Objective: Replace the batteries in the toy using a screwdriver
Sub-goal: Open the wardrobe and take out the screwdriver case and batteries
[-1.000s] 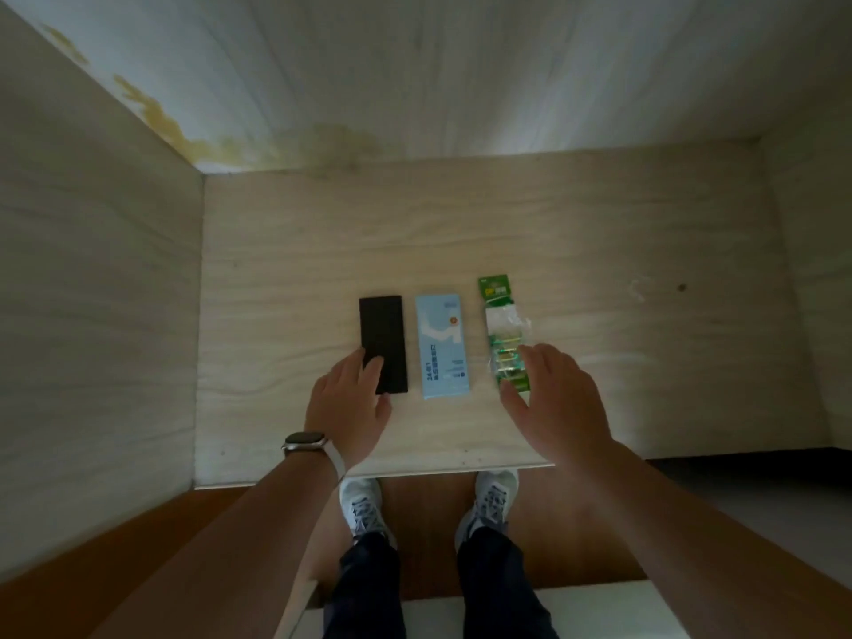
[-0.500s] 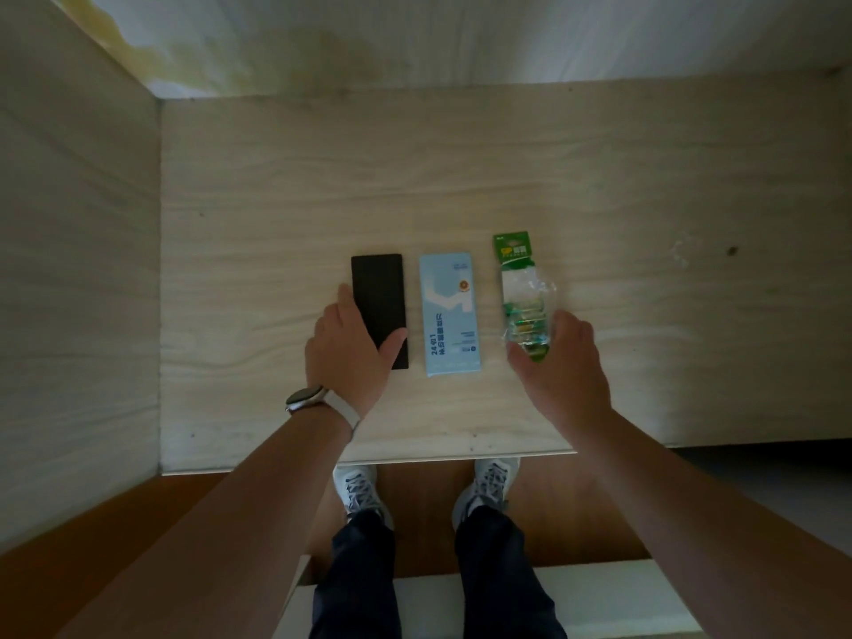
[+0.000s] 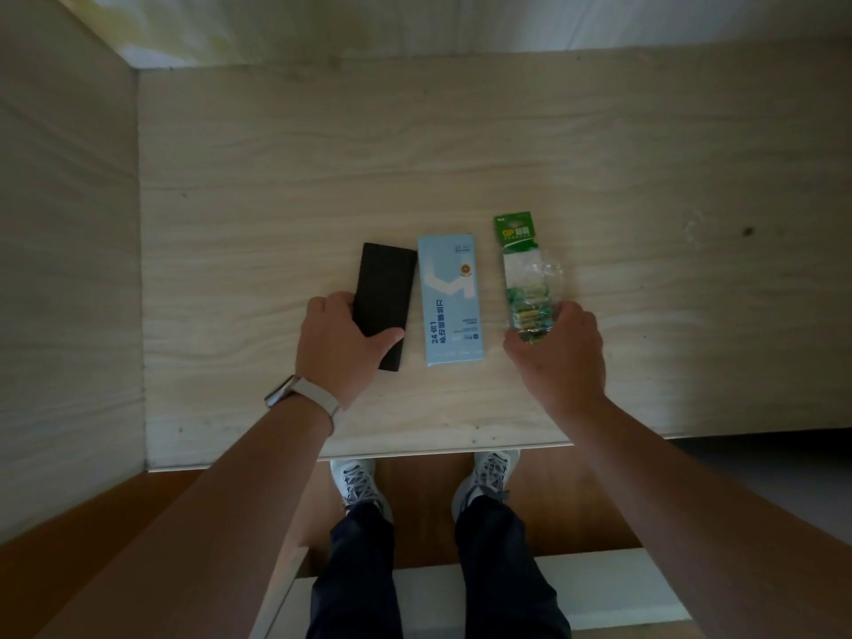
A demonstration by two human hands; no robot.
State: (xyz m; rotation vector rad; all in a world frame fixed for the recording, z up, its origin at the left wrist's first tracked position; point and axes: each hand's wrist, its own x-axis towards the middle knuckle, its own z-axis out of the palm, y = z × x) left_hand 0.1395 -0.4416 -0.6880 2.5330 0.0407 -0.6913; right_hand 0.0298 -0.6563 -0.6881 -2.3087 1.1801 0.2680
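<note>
A flat black rectangular toy (image 3: 385,288) lies on the wooden table (image 3: 461,154), slightly tilted. My left hand (image 3: 339,348) grips its near end, thumb across the top and fingers curled round the left edge. Right of it lies a light-blue screwdriver-set box (image 3: 452,299). Further right is a green battery pack (image 3: 528,274) in clear plastic. My right hand (image 3: 560,357) grips the pack's near end, fingers curled over the batteries.
Wooden walls close the table on the left (image 3: 69,269) and at the back. The table's front edge (image 3: 415,449) runs just above my shoes (image 3: 355,481). A dark knot (image 3: 748,231) marks the table's right part.
The view has shifted closer. My left hand has closed round the black toy and turned it slightly. My right hand has curled onto the battery pack's near end.
</note>
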